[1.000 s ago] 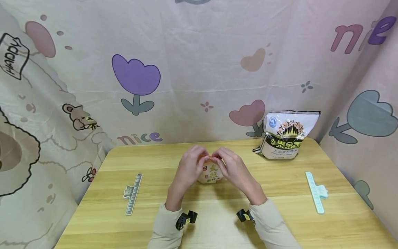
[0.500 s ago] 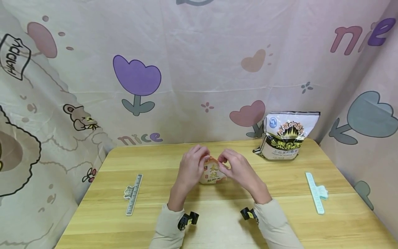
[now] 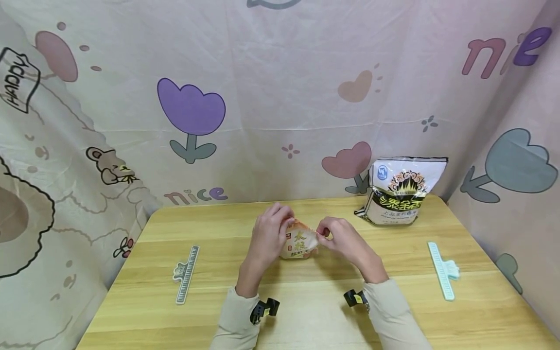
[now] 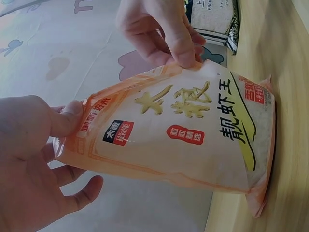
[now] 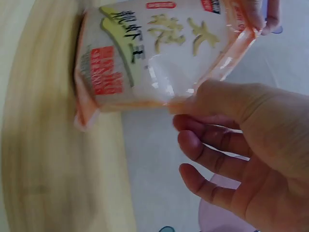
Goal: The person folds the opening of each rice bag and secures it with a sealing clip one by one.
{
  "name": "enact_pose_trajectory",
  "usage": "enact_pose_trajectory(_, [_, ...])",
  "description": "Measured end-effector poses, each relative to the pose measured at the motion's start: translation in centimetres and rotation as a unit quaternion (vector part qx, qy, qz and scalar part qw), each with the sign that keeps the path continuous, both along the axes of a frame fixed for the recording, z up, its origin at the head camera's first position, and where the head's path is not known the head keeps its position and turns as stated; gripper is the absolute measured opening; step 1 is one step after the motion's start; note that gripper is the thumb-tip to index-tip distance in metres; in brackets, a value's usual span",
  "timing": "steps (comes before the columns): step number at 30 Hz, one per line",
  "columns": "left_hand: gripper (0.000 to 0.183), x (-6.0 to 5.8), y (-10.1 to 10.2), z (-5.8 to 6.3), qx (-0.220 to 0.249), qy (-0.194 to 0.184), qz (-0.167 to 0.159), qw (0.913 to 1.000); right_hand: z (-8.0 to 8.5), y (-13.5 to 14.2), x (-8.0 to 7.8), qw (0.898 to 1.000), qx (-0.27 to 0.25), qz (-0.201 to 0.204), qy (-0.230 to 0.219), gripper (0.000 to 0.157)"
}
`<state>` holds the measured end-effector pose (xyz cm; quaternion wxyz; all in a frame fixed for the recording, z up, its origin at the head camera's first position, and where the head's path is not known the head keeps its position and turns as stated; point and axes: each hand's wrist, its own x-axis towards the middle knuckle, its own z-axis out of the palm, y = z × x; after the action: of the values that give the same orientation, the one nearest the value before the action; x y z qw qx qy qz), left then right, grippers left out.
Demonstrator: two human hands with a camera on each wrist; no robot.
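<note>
An orange-and-white rice bag (image 3: 298,243) stands upright on the table between both hands. At its top left corner my left hand (image 3: 268,233) pinches the film between thumb and fingers; the left wrist view shows the bag's printed front (image 4: 183,125) almost whole. My right hand (image 3: 345,243) pinches the bag's right edge, lower than the left hand. In the right wrist view the thumb presses the orange edge of the bag (image 5: 159,53), and the other fingers curl loosely behind. The bag's back is hidden.
A larger white-and-black rice bag (image 3: 395,194) stands at the back right of the wooden table (image 3: 302,311). A grey sealing clip (image 3: 187,274) lies at left, a mint-green clip (image 3: 443,271) at right. A printed curtain (image 3: 280,97) hangs behind.
My right hand has moved right and down from the bag's top middle to its right edge, spreading the film. The left hand stays nearly in place at the top left corner.
</note>
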<state>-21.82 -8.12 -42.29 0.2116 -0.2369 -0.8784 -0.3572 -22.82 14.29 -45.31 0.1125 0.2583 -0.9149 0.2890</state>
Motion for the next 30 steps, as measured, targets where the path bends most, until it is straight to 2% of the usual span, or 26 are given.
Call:
enact_pose_trajectory(9, [0.006, 0.01, -0.15, 0.07, 0.008, 0.005, 0.005, 0.9999, 0.31, 0.25, 0.13, 1.000, -0.006, 0.010, -0.024, 0.008])
enact_pose_trajectory(17, [0.005, -0.12, 0.11, 0.02, 0.002, 0.024, 0.016, 0.9996, -0.10, 0.40, 0.23, 0.999, -0.025, -0.001, -0.021, 0.008])
enact_pose_trajectory(23, [0.006, -0.25, 0.34, -0.10, 0.017, 0.051, 0.022, 0.9983, -0.25, 0.32, 0.45, 0.999, -0.028, -0.012, -0.023, 0.007])
enact_pose_trajectory(30, [0.007, -0.25, 0.31, -0.22, 0.021, 0.054, 0.027, 0.9980, -0.60, 0.46, 0.87, 0.999, -0.030, -0.014, -0.023, 0.008])
